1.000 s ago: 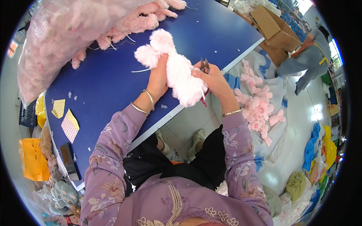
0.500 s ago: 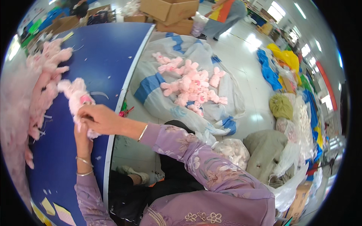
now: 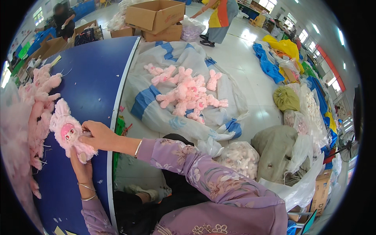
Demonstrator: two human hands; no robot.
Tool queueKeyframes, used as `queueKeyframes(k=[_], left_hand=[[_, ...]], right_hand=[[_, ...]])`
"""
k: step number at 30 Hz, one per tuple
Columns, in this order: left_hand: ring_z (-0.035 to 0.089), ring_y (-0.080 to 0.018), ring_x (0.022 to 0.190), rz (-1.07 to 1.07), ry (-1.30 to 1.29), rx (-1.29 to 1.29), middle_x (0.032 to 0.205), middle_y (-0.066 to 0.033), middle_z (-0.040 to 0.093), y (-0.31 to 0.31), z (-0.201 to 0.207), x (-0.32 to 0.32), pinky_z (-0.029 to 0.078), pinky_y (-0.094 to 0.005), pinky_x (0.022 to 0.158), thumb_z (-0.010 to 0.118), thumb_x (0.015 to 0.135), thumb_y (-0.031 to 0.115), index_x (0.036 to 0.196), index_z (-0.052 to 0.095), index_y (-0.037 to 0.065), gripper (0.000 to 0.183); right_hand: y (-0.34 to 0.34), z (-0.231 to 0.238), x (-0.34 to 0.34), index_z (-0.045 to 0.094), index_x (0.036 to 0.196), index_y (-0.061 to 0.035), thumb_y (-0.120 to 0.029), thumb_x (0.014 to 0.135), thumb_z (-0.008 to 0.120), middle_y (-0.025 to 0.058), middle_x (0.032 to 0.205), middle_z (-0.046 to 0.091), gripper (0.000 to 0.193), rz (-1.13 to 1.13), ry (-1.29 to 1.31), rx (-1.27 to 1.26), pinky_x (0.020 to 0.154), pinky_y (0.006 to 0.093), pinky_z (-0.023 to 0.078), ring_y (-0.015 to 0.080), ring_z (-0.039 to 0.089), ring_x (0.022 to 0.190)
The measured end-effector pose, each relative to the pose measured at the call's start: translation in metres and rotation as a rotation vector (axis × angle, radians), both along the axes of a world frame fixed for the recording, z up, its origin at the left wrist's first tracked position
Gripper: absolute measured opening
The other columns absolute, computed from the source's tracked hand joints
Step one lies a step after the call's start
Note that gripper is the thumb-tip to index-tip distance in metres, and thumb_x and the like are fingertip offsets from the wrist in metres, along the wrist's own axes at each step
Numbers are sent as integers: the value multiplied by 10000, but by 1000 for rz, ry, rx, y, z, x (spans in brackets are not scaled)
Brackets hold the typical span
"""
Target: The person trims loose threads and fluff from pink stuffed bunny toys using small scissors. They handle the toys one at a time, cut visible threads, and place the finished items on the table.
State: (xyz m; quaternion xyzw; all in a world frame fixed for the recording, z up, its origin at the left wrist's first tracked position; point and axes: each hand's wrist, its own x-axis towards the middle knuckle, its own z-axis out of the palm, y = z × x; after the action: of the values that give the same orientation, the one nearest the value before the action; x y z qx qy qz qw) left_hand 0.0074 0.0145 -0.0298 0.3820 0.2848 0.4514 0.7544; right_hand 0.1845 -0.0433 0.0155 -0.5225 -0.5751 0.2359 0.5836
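A pink plush bunny doll [image 3: 62, 122] with long ears and a small printed face is held upright over the blue table, its face turned up toward me. My left hand [image 3: 81, 165] grips it from below, with its fingers partly hidden behind the doll's lower body. My right hand [image 3: 100, 135] is closed on the doll's right side, thumb lying across the front next to the face. Just left of the doll lies a pile of similar pink plush dolls [image 3: 39, 111] with loose white threads.
The blue table [image 3: 92, 74] ends at a pale edge. Beyond it, more pink dolls [image 3: 188, 92] lie on a white and blue plastic sheet [image 3: 149, 102] on the floor. Cardboard boxes [image 3: 154, 17] stand behind. Stuffed bags [image 3: 274, 150] line the right. Another person [image 3: 221, 19] stands farther back.
The doll has turned so that its face now shows, and it sits lower in view. My right hand has shifted from the doll's lower front to its side. My left hand still holds the bottom.
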Motion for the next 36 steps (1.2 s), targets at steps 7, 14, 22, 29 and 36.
queueKeyframes(k=[7, 14, 22, 29, 36], left_hand=[[574, -240, 1177, 19, 33, -39, 1342, -77, 529, -9, 20, 6, 552, -392, 858, 358, 994, 573, 1404, 394, 98, 628], [588, -246, 1164, 38, -20, -58, 1299, -96, 568, -4, 13, 1, 539, -391, 905, 420, 1013, 329, 1319, 467, 38, 425], [579, -248, 1168, 18, -26, 100, 1275, -110, 572, -1, 1, -4, 503, -390, 950, 475, 998, 302, 1318, 461, 40, 414], [584, -269, 1162, -21, -59, 53, 1309, -118, 549, 2, -4, -12, 504, -418, 954, 488, 989, 307, 1344, 438, 41, 446], [562, -254, 1193, -42, -69, 130, 1321, -110, 550, 4, -1, -6, 486, -402, 987, 440, 981, 221, 1342, 447, 15, 416]], right_hand=[[-3, 0, -6, 588, 961, 54, -234, 830, 683, 133, 739, 600, 331, 81, 170, -32, 653, 332, 468, 191, 583, 683], [9, -6, 7, 631, 917, 2, -192, 831, 687, 34, 748, 609, 220, 224, 311, -168, 567, 263, 435, 76, 523, 654], [5, 0, 15, 628, 910, -25, -164, 820, 672, 46, 737, 617, 171, 352, 506, -312, 448, 234, 388, 68, 526, 563], [0, 6, 11, 574, 885, -49, -157, 817, 686, 21, 703, 576, 169, 375, 592, -347, 437, 227, 368, 66, 502, 545], [4, 2, 7, 533, 800, -42, -126, 760, 665, 1, 697, 522, 161, 265, 458, -239, 525, 262, 381, 71, 472, 618]])
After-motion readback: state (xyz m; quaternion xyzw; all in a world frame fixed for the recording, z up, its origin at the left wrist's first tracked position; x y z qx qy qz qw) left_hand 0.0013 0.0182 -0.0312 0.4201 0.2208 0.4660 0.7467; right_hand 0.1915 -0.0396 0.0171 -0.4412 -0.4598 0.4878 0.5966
